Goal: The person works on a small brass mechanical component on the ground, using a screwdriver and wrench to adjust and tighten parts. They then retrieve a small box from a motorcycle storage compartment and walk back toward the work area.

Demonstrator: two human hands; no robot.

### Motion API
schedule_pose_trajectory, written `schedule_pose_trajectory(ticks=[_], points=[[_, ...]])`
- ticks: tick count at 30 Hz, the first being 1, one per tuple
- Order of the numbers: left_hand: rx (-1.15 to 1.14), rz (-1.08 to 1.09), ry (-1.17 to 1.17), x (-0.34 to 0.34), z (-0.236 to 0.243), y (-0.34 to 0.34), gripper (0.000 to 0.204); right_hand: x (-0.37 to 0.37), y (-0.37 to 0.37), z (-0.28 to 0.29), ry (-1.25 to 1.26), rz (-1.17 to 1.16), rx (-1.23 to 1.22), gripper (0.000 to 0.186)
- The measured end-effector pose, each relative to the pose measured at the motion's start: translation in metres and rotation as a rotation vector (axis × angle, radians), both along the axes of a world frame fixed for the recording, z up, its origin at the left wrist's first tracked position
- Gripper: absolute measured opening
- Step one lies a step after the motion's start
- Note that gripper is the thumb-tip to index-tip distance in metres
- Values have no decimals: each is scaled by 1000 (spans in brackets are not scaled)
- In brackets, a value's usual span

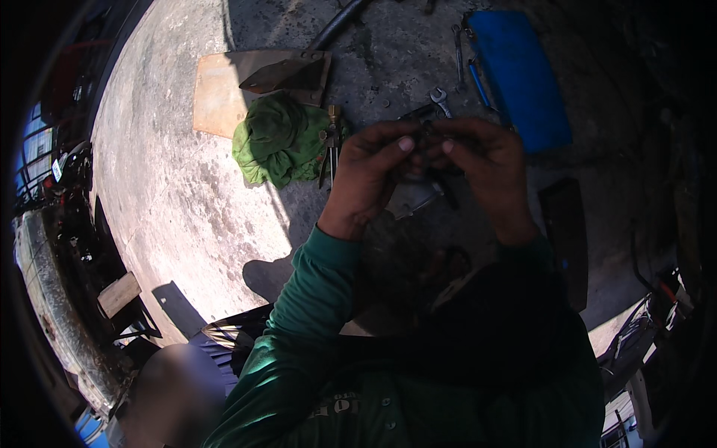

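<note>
Left hand (pixel 367 160) and right hand (pixel 489 158) pinch 1 small dark part (pixel 427 137) between them, above shaded concrete (pixel 414 56); details dim. Slippage from so slight a hold could drop it near the wrench (pixel 441 100).

Hard sunlight glares off the concrete floor (pixel 187 198) leftward; shade dims your left hand (pixel 371 160) and right hand (pixel 489 158), leaving the small part (pixel 426 132) between them indistinct. Fisheye distortion bows outer edges.
</note>
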State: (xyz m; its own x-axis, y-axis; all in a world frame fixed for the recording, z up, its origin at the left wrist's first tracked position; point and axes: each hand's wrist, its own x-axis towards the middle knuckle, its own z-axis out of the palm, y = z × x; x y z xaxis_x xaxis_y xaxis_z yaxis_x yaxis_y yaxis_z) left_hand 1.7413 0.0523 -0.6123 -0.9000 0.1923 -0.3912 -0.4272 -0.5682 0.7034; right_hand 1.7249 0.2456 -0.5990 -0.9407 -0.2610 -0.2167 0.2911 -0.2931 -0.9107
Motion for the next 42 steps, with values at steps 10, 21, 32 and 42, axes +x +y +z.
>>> schedule_pose_trajectory(ticks=[10,21,32,42], points=[[-67,-17,34,0,4,1,23,0,4,5,118,28,160,21],[-64,-29,67,0,5,3,23,1,4,7,143,22,237,20],[-93,-35,60,0,8,3,24,-1,6,10,466,35,496,18],[-49,-32,16,-1,9,3,24,-3,5,11,796,57,488,19]])
